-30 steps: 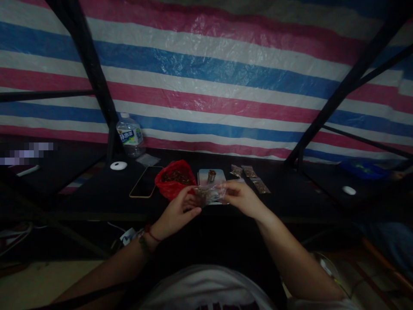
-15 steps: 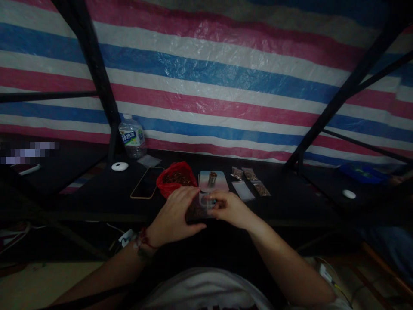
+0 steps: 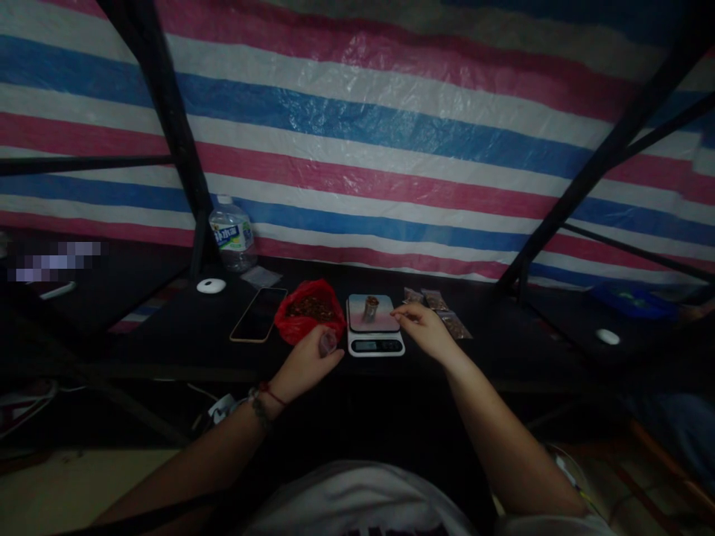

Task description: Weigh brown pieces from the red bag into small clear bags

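My left hand (image 3: pixel 306 362) rests at the table's front edge, just below a red plastic bag (image 3: pixel 305 316) of brown bits. Its fingers are curled round a small pale thing that I cannot make out. My right hand (image 3: pixel 425 330) lies to the right of a small white digital scale (image 3: pixel 375 345). Thumb and forefinger are pinched together at the scale's right edge, and what they hold is hidden. A small cup (image 3: pixel 369 307) stands on the scale's platform. Filled clear packets (image 3: pixel 447 316) lie just beyond my right hand.
A phone (image 3: pixel 258 314) lies left of the red bag. A water bottle (image 3: pixel 231 235) and a white round object (image 3: pixel 211 286) stand at the back left. Another white round object (image 3: pixel 607 336) is at the far right. Black frame bars and a striped tarp rise behind the table.
Both hands held a filled clear packet together in front of the scale. They have parted: the left dropped back toward the red bag, the right moved right toward the packets.
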A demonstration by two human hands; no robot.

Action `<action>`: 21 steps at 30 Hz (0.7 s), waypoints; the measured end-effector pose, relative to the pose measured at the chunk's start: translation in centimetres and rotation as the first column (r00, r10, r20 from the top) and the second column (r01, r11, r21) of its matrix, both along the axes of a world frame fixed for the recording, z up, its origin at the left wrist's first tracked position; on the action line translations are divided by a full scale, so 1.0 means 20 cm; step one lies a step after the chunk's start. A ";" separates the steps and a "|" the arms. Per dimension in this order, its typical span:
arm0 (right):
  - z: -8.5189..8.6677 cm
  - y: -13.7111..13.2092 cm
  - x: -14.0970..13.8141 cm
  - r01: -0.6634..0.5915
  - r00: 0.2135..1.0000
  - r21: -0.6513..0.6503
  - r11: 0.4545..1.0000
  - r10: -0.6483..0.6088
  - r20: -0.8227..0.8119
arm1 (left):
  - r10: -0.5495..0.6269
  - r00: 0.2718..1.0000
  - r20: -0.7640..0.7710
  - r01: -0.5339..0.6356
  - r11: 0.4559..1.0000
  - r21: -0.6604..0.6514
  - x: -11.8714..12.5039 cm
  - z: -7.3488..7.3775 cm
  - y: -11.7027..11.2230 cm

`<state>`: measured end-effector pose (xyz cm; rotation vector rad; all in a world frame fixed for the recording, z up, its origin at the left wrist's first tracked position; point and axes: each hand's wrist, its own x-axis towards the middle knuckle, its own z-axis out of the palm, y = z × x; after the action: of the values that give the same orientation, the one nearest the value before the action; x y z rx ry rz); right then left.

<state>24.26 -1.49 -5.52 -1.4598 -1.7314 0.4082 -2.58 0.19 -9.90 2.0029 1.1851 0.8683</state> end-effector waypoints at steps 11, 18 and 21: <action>-0.01 -0.02 -0.03 -0.039 0.997 0.006 0.999 0.039 0.071 | 0.040 0.994 -0.104 -0.015 0.974 0.226 -0.06 0.12 -0.04; -0.07 0.08 -0.32 -0.275 0.958 0.005 0.961 0.274 0.079 | 0.077 0.956 -0.284 -0.025 0.983 0.179 -0.16 0.14 0.04; -0.07 0.21 -0.44 -0.336 0.934 -0.005 0.942 0.334 0.129 | 0.054 0.925 -0.376 -0.023 0.996 0.086 -0.17 0.16 0.03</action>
<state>15.51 2.73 -6.97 -1.1989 -2.0920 0.4854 -5.91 0.81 -6.79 2.2900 1.4213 0.5667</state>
